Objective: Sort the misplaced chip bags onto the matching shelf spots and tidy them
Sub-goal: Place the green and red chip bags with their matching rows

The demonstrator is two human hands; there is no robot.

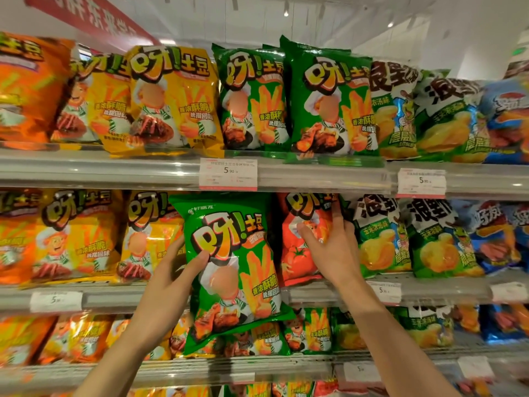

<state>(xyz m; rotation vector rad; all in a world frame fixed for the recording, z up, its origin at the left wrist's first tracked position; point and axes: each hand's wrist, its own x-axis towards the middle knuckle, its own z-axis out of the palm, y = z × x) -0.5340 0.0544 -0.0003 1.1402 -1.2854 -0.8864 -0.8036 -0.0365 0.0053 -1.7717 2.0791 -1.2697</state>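
A green chip bag (234,270) hangs in front of the middle shelf, gripped at its left edge by my left hand (174,270). To its right, my right hand (332,247) grasps a red tomato chip bag (300,253) that stands on the middle shelf (429,290), thumb on its front and fingers around its right side. Two matching green bags (329,101) stand on the top shelf (114,167), above the held one. Yellow bags (171,101) of the same brand sit left of them.
Yellow and orange bags (71,239) fill the middle shelf at the left. Green-and-white corn snack bags (415,239) and blue bags (495,236) stand at the right. More green bags (309,330) line the lower shelf. Price tags (228,174) hang on the shelf rails.
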